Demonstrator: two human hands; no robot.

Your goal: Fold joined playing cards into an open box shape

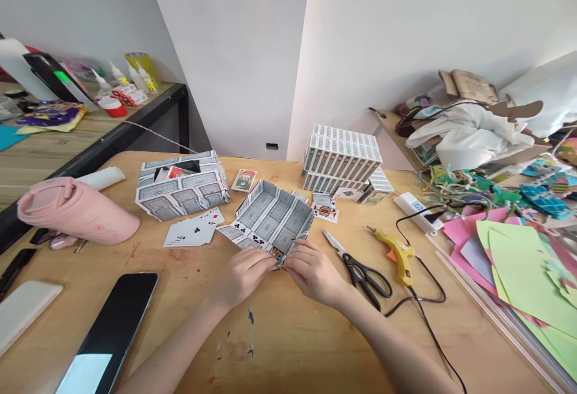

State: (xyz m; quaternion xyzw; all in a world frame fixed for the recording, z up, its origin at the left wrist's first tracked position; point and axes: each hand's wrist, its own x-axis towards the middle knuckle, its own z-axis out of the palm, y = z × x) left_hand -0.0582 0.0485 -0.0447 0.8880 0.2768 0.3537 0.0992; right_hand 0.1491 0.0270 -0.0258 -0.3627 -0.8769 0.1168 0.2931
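Note:
An open box made of playing cards [274,214] lies on the table, its inside lined with grey patterned card backs. My left hand [246,275] pinches the near edge of that box at its left part, where a flap of cards spreads outward. My right hand [313,269] grips the same near edge at the corner, close beside the left. Fingers of both hands are closed, and the fingertips partly hide the edge. Loose playing cards [192,230] lie to the left. Behind them stands a finished-looking card-covered box [183,187] with an opening in its top.
Black-handled scissors [363,271] and a yellow glue gun [399,253] with its cord lie right. Stacked card packs [340,157] stand at the back. A white power strip [417,211] and coloured paper [527,274] are farther right. A phone [115,322] and pink bottle [81,211] sit left.

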